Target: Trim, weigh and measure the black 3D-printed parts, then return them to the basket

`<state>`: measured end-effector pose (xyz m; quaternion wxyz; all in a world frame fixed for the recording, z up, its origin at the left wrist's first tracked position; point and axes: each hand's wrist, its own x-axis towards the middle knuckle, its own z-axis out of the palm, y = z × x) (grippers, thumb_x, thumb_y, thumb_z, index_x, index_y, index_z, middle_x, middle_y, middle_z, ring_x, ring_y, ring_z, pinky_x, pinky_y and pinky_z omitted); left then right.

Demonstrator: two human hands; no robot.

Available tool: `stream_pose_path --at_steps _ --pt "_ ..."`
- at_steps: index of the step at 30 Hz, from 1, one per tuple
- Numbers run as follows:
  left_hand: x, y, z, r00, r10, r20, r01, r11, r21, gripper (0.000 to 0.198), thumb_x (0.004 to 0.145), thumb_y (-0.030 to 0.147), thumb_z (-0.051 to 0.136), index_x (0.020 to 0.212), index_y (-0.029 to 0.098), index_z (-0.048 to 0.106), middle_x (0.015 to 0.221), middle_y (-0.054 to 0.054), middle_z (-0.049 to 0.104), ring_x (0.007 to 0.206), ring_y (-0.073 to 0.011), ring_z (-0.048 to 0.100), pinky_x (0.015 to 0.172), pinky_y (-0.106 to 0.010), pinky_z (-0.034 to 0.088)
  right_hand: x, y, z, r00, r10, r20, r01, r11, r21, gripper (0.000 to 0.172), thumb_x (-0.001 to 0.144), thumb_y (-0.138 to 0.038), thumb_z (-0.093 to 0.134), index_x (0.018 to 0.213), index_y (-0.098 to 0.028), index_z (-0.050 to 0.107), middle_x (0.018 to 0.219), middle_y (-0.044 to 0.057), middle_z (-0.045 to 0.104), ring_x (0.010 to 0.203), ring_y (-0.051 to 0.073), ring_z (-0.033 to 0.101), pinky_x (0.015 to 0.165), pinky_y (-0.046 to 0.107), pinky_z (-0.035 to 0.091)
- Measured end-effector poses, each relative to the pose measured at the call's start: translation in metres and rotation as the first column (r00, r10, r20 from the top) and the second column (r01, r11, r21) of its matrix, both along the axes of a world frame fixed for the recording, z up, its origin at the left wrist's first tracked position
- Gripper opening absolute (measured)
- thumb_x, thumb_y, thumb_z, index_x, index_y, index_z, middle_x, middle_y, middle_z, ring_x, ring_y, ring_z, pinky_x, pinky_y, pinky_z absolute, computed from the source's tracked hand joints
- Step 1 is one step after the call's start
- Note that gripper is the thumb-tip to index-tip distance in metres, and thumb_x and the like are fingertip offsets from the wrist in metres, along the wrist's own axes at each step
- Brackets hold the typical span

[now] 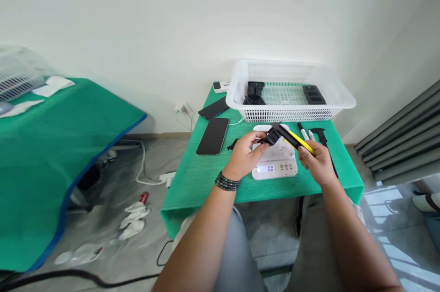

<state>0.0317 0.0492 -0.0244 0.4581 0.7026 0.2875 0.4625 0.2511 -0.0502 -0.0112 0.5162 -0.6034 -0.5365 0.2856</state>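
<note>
My left hand (245,154) pinches a small black plastic part (271,137) above the white digital scale (275,170). The scale's display reads 0.0. In my right hand (316,161) is a yellow-and-black utility knife (294,140). Its front end points up and left and meets the black part; the exact contact of the blade is too small to make out. Left of the scale, partly behind my left hand, a small black piece (233,144) lies on the green cloth.
A white plastic basket (292,112) with black parts (255,92) and a black tray (313,95) stands behind the scale. Two phones (212,137) lie at left. Markers (303,130) and a black caliper (321,136) lie at right. Another green-covered table (68,145) stands far left.
</note>
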Motion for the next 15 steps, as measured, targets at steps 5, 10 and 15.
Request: stream_pose_path --at_steps 5,10,15 --pt "-0.003 -0.002 0.001 0.994 -0.036 0.106 0.039 0.999 -0.034 0.044 0.085 0.056 0.081 0.103 0.017 0.072 0.112 -0.013 0.077 0.109 -0.0269 0.074 0.104 -0.043 0.058 0.011 0.001 0.000 0.992 -0.129 0.003 0.129 0.991 -0.035 0.049 0.082 -0.067 0.072 0.067 -0.022 0.059 0.056 -0.002 0.051 0.048 0.012 0.042 0.045 0.028 0.031" --pt "-0.004 -0.002 0.001 0.965 0.030 0.261 -0.012 0.997 -0.072 0.047 0.082 0.062 0.082 0.097 0.018 0.071 0.092 -0.007 0.076 0.089 -0.0219 0.073 0.084 -0.035 0.060 0.018 0.006 -0.004 0.952 -0.272 -0.138 0.266 0.962 -0.056 0.052 0.080 -0.069 0.072 0.065 -0.023 0.056 0.051 -0.004 0.049 0.042 0.010 0.040 0.040 0.026 0.029" --pt "0.002 0.005 -0.007 0.895 0.218 0.388 -0.161 0.971 -0.175 0.053 0.087 0.073 0.070 0.077 0.021 0.065 0.067 -0.002 0.063 0.072 -0.0188 0.066 0.067 -0.031 0.056 -0.003 -0.002 0.003 0.965 -0.139 -0.220 0.136 0.990 -0.032 0.052 0.080 -0.070 0.073 0.065 -0.022 0.058 0.050 -0.004 0.050 0.039 0.010 0.042 0.039 0.025 0.032"
